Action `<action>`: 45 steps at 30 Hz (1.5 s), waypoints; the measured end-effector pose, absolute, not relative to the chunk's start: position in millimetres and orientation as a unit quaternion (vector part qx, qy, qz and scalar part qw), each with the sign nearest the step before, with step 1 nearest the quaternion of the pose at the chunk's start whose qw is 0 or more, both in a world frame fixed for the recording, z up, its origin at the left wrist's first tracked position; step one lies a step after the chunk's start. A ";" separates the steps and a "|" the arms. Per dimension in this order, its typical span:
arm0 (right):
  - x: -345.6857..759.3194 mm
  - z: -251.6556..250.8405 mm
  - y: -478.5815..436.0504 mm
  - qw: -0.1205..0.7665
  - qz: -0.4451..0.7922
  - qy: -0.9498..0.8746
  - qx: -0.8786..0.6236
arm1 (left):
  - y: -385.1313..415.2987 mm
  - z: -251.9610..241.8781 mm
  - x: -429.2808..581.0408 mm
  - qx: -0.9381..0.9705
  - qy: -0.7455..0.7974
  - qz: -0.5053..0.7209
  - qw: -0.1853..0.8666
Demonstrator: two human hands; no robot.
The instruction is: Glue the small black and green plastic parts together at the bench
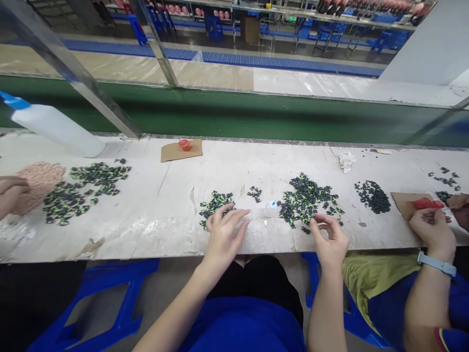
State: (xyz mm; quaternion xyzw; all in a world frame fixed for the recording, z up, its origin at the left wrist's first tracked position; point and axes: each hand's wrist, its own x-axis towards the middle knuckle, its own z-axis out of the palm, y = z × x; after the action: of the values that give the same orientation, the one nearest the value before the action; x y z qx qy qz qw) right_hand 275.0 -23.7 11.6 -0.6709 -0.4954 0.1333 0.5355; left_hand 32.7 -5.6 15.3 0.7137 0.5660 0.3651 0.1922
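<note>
My left hand (226, 230) hovers at the near edge of a small pile of black-and-green plastic pieces (216, 200), its fingers stretched forward and apart, with nothing visible in them. At the larger pile of similar black-and-green pieces (306, 195), my right hand (331, 239) has thumb and forefinger pinched together at the near edge. What sits between those fingertips is too small to make out. Between the two piles stands a little clear bottle with a blue tip (271, 209). Behind it lie several loose dark pieces (254, 193).
A co-worker's hands (434, 227) work over a red item on cardboard at right; another person's hand (10, 195) is at far left. Also on the bench: black bits (373, 196), crumpled tissue (346, 160), a red cup (184, 144) on cardboard, and a large white bottle (58, 129).
</note>
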 end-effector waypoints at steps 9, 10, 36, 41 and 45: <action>239.8 0.7 -1.6 0.401 0.038 -0.660 -0.635 | 25.5 2.1 21.2 0.750 0.591 0.296 0.018; 231.9 -2.1 1.1 0.392 0.049 -0.666 -0.633 | 26.9 0.9 21.6 0.759 0.584 0.287 0.019; 215.5 -14.6 -21.4 0.625 0.293 -0.377 -0.617 | 18.4 -15.3 44.7 0.771 0.519 0.293 0.226; 203.8 -9.4 -22.2 0.596 0.278 -0.402 -0.637 | 19.7 -16.4 44.9 0.763 0.526 0.295 0.233; 202.9 -9.4 -23.2 0.578 0.281 -0.415 -0.644 | 20.7 -17.5 44.2 0.767 0.522 0.298 0.224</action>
State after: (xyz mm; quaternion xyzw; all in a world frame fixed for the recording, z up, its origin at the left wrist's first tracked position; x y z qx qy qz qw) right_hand 202.9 -23.2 -9.4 -0.6442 -0.4146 0.2812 0.5779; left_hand 44.2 20.7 -17.5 0.7670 0.5223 0.2977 0.2243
